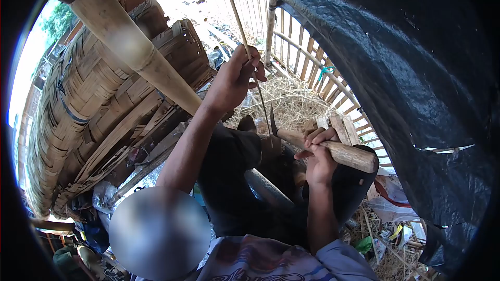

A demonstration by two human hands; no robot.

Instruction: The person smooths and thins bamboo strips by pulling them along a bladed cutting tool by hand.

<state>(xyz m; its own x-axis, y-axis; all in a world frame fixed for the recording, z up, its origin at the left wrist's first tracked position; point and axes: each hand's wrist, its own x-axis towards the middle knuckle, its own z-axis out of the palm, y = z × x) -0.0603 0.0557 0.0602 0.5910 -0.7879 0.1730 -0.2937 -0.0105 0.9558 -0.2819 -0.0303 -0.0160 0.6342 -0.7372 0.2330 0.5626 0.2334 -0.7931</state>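
Note:
My left hand [235, 80], raised in front of me, pinches a long thin bamboo strip [236, 8]. The strip runs from the top edge down through the fingers, and its lower end narrows to a dark line beside the blade. A knife with a thick wooden handle [351, 156] lies in my right hand [320, 160], fingers wrapped around the grip. Its dark, narrow blade [273, 120] points up and to the left, close to the strip; I cannot tell whether they touch. My legs in dark trousers [229, 177] are bent beneath both hands.
A thick bamboo pole [117, 31] slants across the left, in front of woven bamboo panels [88, 93]. Black plastic sheeting [396, 67] hangs on the right, beside a slatted bamboo fence [307, 57]. Straw [291, 99] and scraps cover the ground.

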